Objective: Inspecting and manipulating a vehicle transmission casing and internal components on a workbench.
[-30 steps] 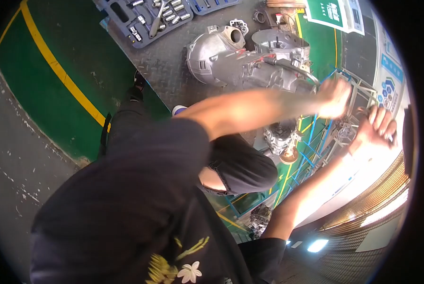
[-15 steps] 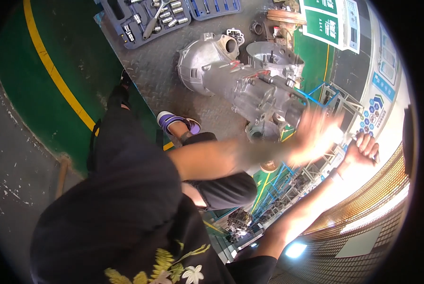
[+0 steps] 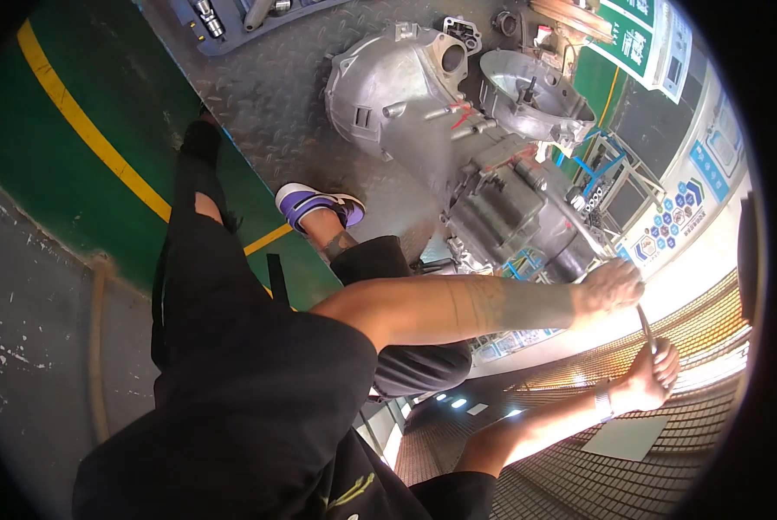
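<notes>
A large grey metal gearbox housing (image 3: 423,104) lies on the steel tread-plate floor (image 3: 276,95). My left arm reaches across to the right, and my left hand (image 3: 609,286) is closed at the gearbox's narrow tail end (image 3: 536,225), on the upper end of a thin metal rod (image 3: 644,322). My right hand (image 3: 653,377) is below it, fisted around the rod's lower end. The rod runs straight between the two hands. My legs in dark trousers and a purple shoe (image 3: 319,204) are left of the gearbox.
A second open metal casing (image 3: 531,100) sits behind the gearbox. A blue socket tool case (image 3: 224,17) lies at the top left. A blue-framed stand (image 3: 609,169) and sign boards (image 3: 644,39) are at the right. A yellow line (image 3: 85,130) crosses the green floor.
My left hand has swung down from a blurred sweep and now holds still at the gearbox tail. My right hand has dropped lower. The view has tilted, so the gearbox sits higher.
</notes>
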`<state>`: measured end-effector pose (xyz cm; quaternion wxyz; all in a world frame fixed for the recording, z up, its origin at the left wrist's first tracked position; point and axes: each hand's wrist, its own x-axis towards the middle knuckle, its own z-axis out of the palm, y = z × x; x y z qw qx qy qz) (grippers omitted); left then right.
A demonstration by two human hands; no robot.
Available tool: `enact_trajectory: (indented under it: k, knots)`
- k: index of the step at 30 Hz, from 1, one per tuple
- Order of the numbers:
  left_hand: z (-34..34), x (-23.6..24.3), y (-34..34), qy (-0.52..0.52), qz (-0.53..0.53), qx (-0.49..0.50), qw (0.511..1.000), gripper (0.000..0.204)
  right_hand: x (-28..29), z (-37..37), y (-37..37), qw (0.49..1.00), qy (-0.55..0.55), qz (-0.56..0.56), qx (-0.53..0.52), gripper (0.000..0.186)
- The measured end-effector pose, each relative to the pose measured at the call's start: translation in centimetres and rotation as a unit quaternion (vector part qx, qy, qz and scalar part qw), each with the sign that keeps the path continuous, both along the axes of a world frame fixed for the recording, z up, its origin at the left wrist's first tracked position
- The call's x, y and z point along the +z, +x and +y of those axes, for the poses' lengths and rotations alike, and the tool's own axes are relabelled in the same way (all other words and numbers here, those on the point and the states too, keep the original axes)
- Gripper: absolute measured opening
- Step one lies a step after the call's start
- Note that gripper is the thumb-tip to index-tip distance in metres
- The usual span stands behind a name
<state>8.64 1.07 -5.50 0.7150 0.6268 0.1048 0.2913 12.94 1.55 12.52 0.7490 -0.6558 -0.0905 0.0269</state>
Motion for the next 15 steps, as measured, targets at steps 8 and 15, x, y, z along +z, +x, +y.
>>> enact_trajectory:
  k: [8,15]
  knots:
    - [12.8,-17.3,-11.8,-0.059,0.036,0.134,0.989,0.017,10.5,-9.1,-3.6,0.987,0.112,-0.031,0.115,0.036]
    - [15.9,-19.7,-10.1,0.102,0.006,-0.2,0.974,0.033,14.9,-13.1,-14.8,0.958,0.138,-0.24,0.08,0.031]
